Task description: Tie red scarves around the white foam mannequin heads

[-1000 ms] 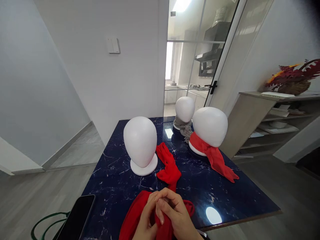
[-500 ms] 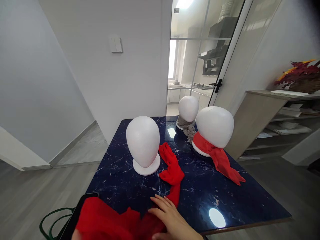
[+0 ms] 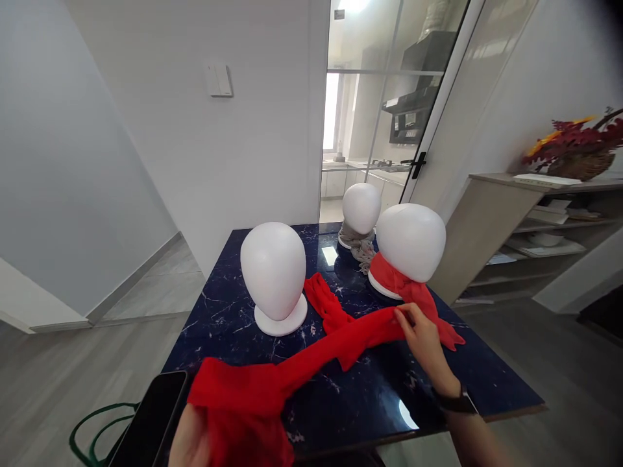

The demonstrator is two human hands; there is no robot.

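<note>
A bright red scarf stretches across the dark blue table between my hands. At the right, my right hand pinches the scarf between thumb and fingers. My left hand, low at the left, is closed around the bunched end, its fingers mostly hidden by cloth. Part of the scarf lies on the table beside a bare white foam head, which stands upright on its round base. Behind my right hand, another foam head wears a lighter red scarf around its neck, with a tail hanging forward.
A third foam head with a grey scarf stands at the back. A black phone-like slab and a green cord are at the table's left edge. Right of it stands a shelf unit; behind is a glass door.
My right hand has gone from lying spread on the red scarf to pinching it, moving right and up. The scarf is now drawn out across the table; the view has shifted slightly.
</note>
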